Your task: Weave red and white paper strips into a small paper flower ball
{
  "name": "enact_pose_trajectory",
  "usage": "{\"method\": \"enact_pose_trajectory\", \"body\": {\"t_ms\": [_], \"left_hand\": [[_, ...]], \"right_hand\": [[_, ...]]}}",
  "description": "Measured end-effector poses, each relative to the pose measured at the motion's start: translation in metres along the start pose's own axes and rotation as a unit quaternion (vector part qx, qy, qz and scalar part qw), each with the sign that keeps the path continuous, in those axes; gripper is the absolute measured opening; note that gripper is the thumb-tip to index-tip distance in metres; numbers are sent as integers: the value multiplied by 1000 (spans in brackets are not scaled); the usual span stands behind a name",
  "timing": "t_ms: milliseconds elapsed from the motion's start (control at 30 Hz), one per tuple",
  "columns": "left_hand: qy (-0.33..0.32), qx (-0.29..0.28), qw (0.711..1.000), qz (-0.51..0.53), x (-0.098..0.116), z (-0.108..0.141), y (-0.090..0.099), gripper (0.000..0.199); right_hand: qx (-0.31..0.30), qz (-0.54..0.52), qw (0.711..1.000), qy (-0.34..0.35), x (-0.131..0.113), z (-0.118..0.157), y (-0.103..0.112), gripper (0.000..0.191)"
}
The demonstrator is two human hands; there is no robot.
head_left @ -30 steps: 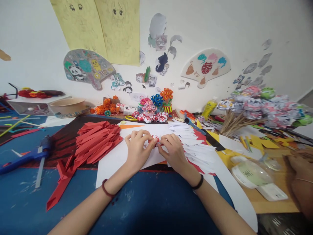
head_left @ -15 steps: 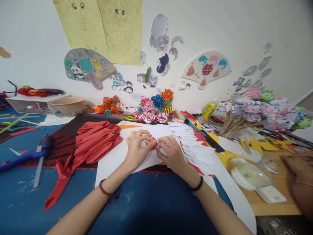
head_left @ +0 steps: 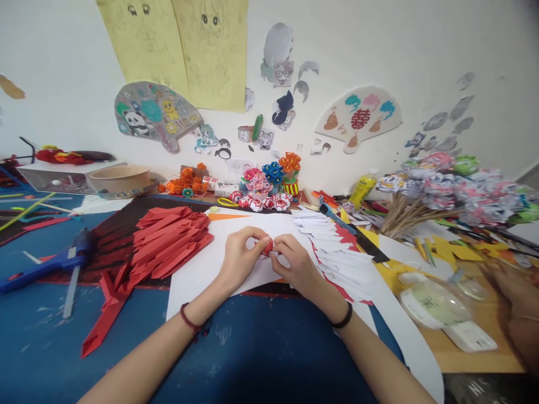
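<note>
Between my two hands is a small piece of red paper [head_left: 268,247], pinched at the fingertips and partly hidden by them. My left hand [head_left: 244,255] grips it from the left with thumb and forefinger. From the right, my right hand [head_left: 295,262] closes its fingers on the same piece. Beneath them lies a white paper sheet [head_left: 197,275]. A pile of folded red paper strips [head_left: 170,244] rests left of my left hand, with a few more strips [head_left: 105,308] nearer me. Right of my right hand are rows of white folded paper strips [head_left: 343,261] with red paper showing under them.
A blue glue gun [head_left: 63,261] lies at the left. Small craft flowers [head_left: 273,177] and a yellow bottle [head_left: 362,188] stand by the wall. At the right are paper flowers on sticks [head_left: 438,188], a clear plastic container [head_left: 433,300] and another person's hand [head_left: 514,292].
The view has shifted slightly, so things appear a little farther right. The red paper between my fingers now looks more compact and rounded. Both hands keep their hold.
</note>
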State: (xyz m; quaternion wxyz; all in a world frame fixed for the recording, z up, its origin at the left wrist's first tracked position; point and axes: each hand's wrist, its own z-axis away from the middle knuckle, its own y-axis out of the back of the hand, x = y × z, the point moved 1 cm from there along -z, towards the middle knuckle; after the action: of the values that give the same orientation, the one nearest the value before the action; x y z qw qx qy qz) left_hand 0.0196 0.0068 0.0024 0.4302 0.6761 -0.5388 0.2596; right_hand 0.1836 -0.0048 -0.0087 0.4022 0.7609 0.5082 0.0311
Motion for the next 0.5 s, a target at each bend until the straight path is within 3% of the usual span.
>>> {"method": "enact_pose_trajectory", "body": {"t_ms": [300,500], "left_hand": [[-6,14,1000,-1,1,1,-1,13],[-10,-23,1000,-15,0,-5,10,18]], "right_hand": [[-8,-1,1000,0,-2,1,0,10],[15,-15,999,-41,0,0,4,10]]}}
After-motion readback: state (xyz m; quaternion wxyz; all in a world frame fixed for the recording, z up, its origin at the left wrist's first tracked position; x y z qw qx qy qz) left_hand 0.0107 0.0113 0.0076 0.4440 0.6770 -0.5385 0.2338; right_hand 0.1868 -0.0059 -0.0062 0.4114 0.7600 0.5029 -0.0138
